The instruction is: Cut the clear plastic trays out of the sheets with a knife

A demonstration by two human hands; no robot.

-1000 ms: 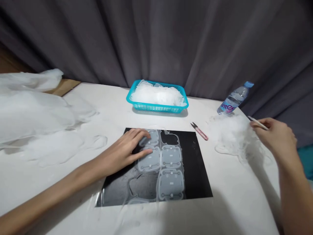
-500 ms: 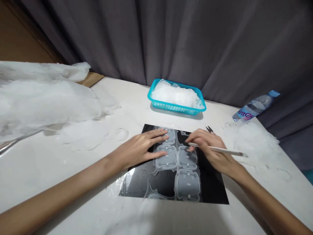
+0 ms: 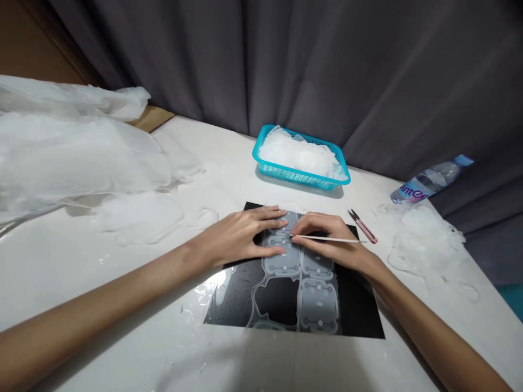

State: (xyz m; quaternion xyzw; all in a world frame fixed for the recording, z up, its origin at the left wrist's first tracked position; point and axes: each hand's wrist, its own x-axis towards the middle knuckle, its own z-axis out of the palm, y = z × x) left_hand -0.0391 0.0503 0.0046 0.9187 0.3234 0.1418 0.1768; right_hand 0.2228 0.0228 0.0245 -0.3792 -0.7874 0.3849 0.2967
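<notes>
Our left hand [image 3: 253, 234] lies spread on the translucent sheet [image 3: 318, 305], atop the black mat [image 3: 357, 310], near-centre; our right hand [image 3: 327, 237] pinches the white stick [image 3: 333, 239]. Seemingly we're working the far panels [image 3: 290, 221]; the next move calls for light, steady control.

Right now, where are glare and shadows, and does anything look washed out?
Head view: glare whitens the left side of the black sheet; head view: soft shadow on the white table at bottom centre; head view: the white pile by the bottle looks washed out, layers hard to separate.
</notes>
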